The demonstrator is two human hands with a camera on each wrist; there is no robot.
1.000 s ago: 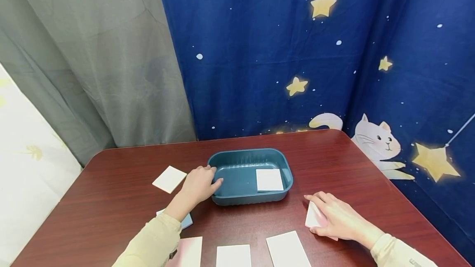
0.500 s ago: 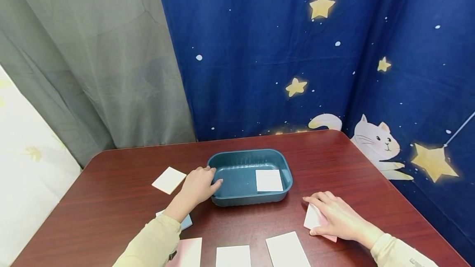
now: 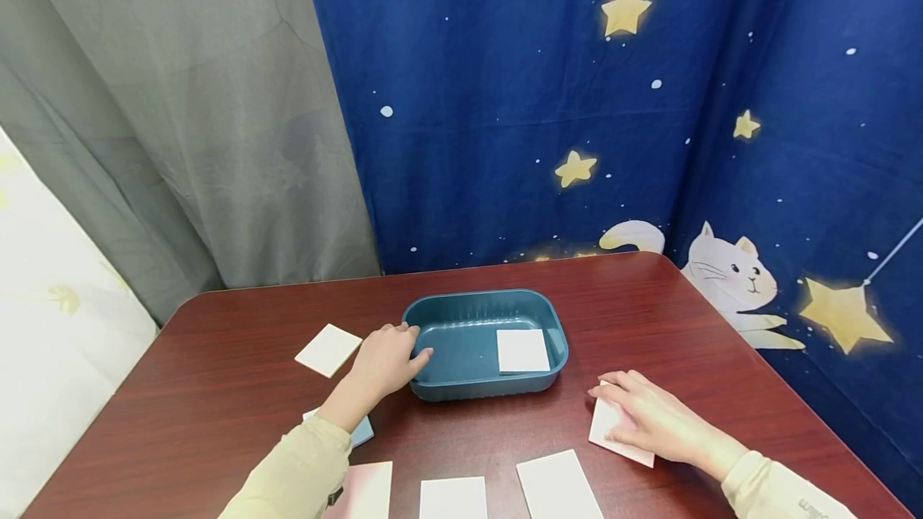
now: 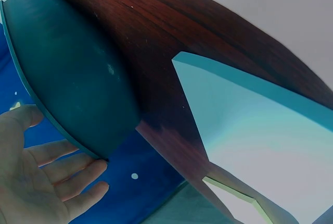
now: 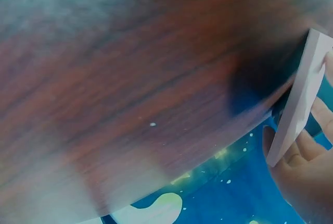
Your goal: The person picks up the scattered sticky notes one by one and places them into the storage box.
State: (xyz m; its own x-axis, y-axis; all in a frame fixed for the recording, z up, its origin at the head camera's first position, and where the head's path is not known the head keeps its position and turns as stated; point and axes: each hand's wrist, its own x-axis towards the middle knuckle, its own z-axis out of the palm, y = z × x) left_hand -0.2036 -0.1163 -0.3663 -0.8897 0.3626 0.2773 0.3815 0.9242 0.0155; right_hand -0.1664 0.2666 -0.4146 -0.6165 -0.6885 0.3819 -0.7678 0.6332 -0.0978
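Observation:
In the head view, my left hand (image 3: 385, 357) rests at the left rim of a teal plastic basin (image 3: 483, 392), thumb over the inside. The left wrist view shows its fingers loosely extended along the rim. A square white note pad (image 3: 523, 351) lies in the basin's right part. To the right of the basin, my right hand (image 3: 652, 416) grips a pink-and-white note pad (image 3: 604, 416) close over the table. Its fingers are at the far end and its thumb lies across the top. In the right wrist view, this pad (image 5: 297, 104) shows edge-on between the fingers.
More note pads lie on the dark red table (image 3: 238, 375): a cream one (image 3: 328, 349) at left, a bluish one (image 3: 363, 431) partly under the left forearm, and a pinkish one (image 3: 369, 491), a white one (image 3: 453, 499) and a longer white one (image 3: 558, 485) in front. Curtains hang behind.
My right thumb has moved from the near-left edge of the pink-and-white note pad to over its top, so more of the pad shows. My left hand and the basin stay put.

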